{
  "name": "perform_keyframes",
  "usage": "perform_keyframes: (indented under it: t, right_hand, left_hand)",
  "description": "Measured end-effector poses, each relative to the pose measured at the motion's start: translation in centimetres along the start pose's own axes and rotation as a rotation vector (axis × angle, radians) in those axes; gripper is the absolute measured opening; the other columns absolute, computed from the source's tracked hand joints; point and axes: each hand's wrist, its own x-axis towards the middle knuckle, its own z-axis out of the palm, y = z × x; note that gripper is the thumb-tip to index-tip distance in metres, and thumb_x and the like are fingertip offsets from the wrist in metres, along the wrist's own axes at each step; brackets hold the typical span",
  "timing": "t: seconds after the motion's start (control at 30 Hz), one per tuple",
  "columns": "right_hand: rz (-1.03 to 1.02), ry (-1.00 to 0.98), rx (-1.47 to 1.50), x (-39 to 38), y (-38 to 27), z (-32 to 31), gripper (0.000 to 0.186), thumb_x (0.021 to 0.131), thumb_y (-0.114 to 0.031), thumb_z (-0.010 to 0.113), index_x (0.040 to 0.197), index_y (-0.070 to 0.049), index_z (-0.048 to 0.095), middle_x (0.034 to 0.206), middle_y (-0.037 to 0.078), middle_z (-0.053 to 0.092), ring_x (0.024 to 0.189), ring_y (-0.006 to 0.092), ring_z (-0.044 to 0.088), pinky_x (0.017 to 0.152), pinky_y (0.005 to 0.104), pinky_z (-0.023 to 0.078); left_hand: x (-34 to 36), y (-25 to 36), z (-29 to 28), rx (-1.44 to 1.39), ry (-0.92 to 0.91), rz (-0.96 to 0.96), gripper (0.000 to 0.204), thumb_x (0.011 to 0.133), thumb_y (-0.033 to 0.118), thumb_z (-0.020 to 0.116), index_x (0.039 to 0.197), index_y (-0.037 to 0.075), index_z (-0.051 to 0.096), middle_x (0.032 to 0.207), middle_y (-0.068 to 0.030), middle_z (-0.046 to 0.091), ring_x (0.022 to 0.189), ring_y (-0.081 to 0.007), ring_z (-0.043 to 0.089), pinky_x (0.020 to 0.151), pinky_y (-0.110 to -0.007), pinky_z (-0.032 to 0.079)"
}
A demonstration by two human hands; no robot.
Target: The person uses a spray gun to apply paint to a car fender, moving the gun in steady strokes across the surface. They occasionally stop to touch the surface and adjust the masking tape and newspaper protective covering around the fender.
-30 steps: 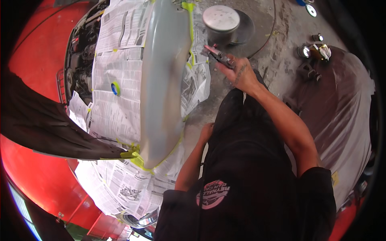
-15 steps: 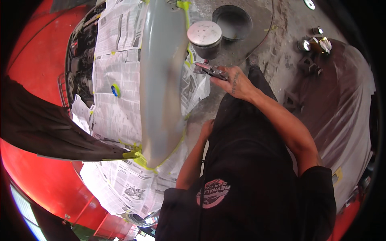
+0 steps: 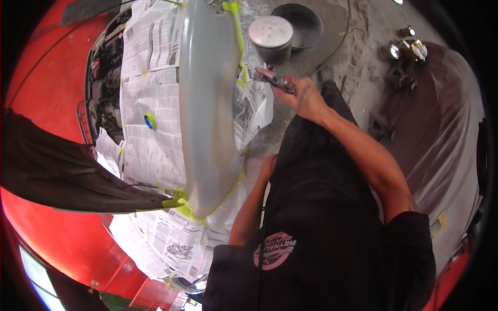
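Right hand (image 3: 307, 98) wrapped around spray gun (image 3: 277, 82), gun just left of and ahead of the knuckles. Nozzle points left, slightly forward, toward grey panel (image 3: 208, 103) left of hand; body's long axis runs the same way. Lidded cup (image 3: 271, 40) forward of hand. Left hand (image 3: 268, 167) by thigh, mostly hidden; can't tell its grip.

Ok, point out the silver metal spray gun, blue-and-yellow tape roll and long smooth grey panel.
Spray gun (image 3: 278, 81): head view, body.
Tape roll (image 3: 149, 122): head view, blue part.
Grey panel (image 3: 207, 106): head view, middle.
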Motion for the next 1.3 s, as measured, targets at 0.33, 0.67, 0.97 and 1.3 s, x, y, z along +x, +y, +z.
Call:
perform_keyframes:
  t: [0.33,0.67,0.97,1.3]
  right_hand:
    - [0.066,-0.046,-0.026,0.8,0.1,-0.5,0.033,0.095,-0.028,0.072,0.103,0.004,0.069,0.077,0.025,0.067,0.074,0.0459,0.066,0.071,0.0485,0.052]
    - [0.137,-0.022,0.001,0.8,1.2,-0.2,0.037,0.094,-0.031,0.074,0.103,0.005,0.07,0.074,0.024,0.067,0.072,0.0433,0.067,0.07,0.047,0.052]
    - [0.107,-0.121,0.076,0.8,1.4,0.2,0.038,0.093,-0.03,0.075,0.106,0.005,0.07,0.083,0.027,0.07,0.081,0.0435,0.071,0.074,0.0478,0.053]
    - [0.181,0.112,-0.036,5.9,4.2,0.2,0.035,0.094,-0.033,0.073,0.109,-0.001,0.073,0.085,0.024,0.072,0.085,0.045,0.071,0.078,0.0495,0.055]
  left_hand:
    - [-0.2,0.3,-0.5,0.006,-0.002,0.011,0.037,0.1,0.025,0.058,0.123,-0.001,0.071,0.113,-0.0299,0.071,0.112,-0.0449,0.068,0.094,-0.046,0.053]
    - [-0.1,-0.1,-0.3,0.087,-0.012,-0.026,0.038,0.099,0.024,0.059,0.124,-0.002,0.071,0.115,-0.0309,0.071,0.114,-0.0455,0.068,0.096,-0.047,0.053]
    - [0.0,-0.3,-0.4,0.075,-0.031,-0.031,0.038,0.099,0.023,0.058,0.122,-0.004,0.071,0.112,-0.0315,0.071,0.11,-0.045,0.069,0.094,-0.046,0.053]
    - [-0.5,0.3,-0.5,0.035,-0.027,-0.004,0.038,0.1,0.023,0.058,0.121,-0.005,0.072,0.111,-0.0305,0.072,0.109,-0.044,0.07,0.093,-0.046,0.053]
